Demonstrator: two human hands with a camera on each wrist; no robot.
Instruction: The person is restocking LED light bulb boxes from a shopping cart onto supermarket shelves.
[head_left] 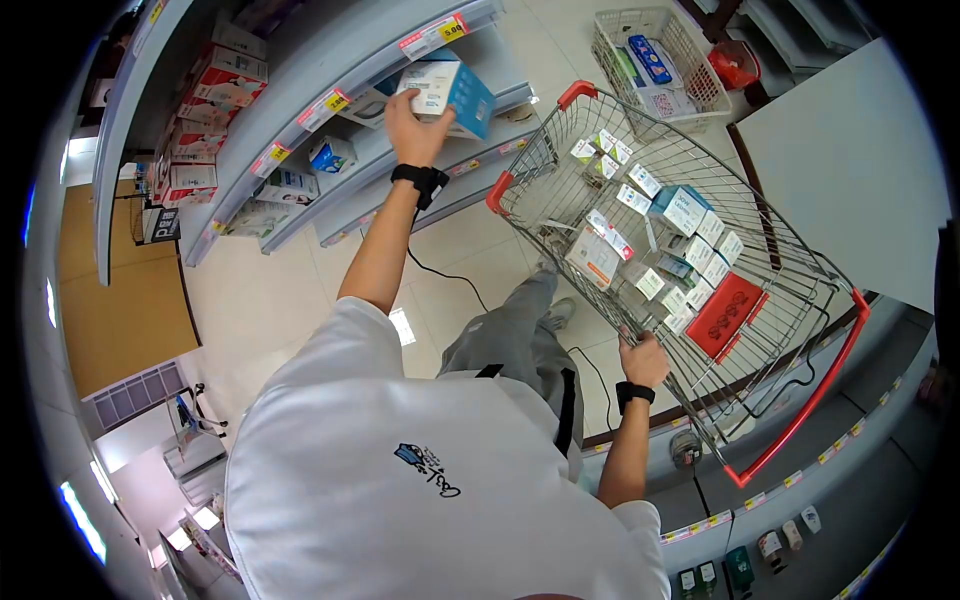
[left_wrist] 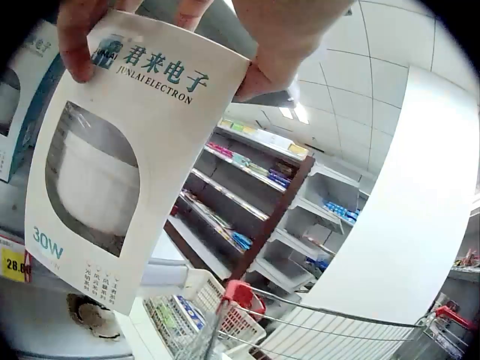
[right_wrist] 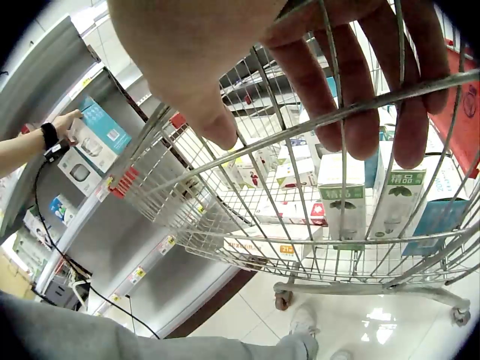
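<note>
At the shelf (head_left: 385,165), my left hand (head_left: 415,132) holds a white and blue light bulb box (head_left: 470,98) by its upper end. In the left wrist view, this bulb box (left_wrist: 161,112) is tilted, with "30W" printed low down and a window showing a white bulb. Fingers lie on its front and the thumb is at the side edge. My right hand (head_left: 645,360) grips the side rail of a wire shopping cart (head_left: 790,250). In the right wrist view, the fingers (right_wrist: 352,112) hang over the wire inside the cart, with the thumb outside.
Several small cartons (head_left: 690,240) and a red panel (head_left: 728,315) sit in the cart. Other boxes (head_left: 335,153) stand on the shelf beside the bulb box. A cream plastic basket (head_left: 610,50) with packages stands beyond the cart. A cable (head_left: 450,275) hangs from the left wrist.
</note>
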